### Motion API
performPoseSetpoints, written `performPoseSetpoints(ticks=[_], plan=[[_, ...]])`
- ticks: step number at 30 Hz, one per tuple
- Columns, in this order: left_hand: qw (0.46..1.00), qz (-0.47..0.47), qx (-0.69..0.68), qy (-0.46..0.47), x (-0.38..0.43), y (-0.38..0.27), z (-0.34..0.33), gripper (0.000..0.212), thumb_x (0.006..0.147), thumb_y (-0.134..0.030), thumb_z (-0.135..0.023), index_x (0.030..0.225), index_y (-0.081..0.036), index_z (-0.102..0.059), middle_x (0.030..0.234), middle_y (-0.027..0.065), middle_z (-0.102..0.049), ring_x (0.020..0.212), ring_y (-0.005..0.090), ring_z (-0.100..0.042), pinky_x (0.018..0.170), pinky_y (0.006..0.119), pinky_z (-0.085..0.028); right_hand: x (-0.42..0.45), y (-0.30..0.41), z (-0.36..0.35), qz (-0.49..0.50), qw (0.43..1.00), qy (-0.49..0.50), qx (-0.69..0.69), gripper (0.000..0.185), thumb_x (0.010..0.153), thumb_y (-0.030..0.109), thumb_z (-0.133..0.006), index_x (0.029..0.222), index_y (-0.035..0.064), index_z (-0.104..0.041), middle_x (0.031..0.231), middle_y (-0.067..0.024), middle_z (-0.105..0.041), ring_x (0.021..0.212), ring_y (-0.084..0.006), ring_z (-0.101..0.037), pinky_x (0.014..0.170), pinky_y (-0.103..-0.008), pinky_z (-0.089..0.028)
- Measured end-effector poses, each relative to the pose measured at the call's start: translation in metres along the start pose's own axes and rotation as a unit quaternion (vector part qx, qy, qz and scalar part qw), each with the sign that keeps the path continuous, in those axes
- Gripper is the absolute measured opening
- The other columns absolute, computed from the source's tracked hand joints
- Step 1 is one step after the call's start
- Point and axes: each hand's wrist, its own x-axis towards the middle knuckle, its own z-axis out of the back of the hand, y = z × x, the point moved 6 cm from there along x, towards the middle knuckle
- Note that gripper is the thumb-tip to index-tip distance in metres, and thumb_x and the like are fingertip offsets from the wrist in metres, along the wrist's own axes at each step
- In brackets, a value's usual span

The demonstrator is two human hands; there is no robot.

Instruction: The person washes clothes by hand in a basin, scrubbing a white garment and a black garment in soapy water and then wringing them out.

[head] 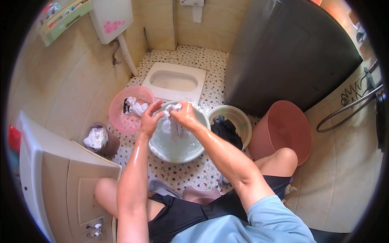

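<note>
A pale round basin of cloudy water stands on the floor between the knees. Above it, my right hand grips a wet, whitish cloth, whose lower part hangs down to the water. My left hand, at the basin's left side, has its fingers apart and curved towards the cloth; nothing shows in its palm. Both hands and forearms are wet. To the left, a pink plastic basin holds a twisted white cloth with a black part. A cream basin at the right holds dark cloth.
A tall pink bucket stands right of the basins. A small bin with a white liner is at left, near a cabinet. Beyond lies a squat toilet; a dark panel rises at right, beside a shower hose.
</note>
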Motion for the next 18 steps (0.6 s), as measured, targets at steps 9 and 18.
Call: performPoseSetpoints(ticks=[9, 18], plan=[[0.994, 0.103, 0.030, 0.028, -0.021, 0.036, -0.041, 0.055, 0.075, -0.012, -0.071, 0.123, 0.001, -0.048, 0.118, 0.0072, -0.055, 0.109, 0.0192, -0.049, 0.095, 0.032, -0.037, 0.012, 0.157, 0.031, 0.081, 0.982, -0.075, 0.154, 0.023, 0.065, 0.015, -0.069, 0.074, -0.0008, -0.056, 0.070, -0.0069, -0.057, 0.066, -0.0135, -0.053, 0.058, -0.0292, -0.044], [0.967, 0.249, 0.056, -0.005, 0.021, 0.066, -0.055, 0.047, 0.066, -0.015, -0.059, 0.110, 0.004, -0.054, 0.097, 0.0088, -0.057, 0.085, 0.0171, -0.052, 0.073, 0.032, -0.043, 0.065, -0.059, 0.123, -0.180, 0.837, -0.462, 0.229, 0.053, 0.072, 0.015, -0.064, 0.116, -0.0092, -0.045, 0.115, -0.0235, -0.055, 0.104, -0.0266, -0.055, 0.088, -0.0345, -0.043]])
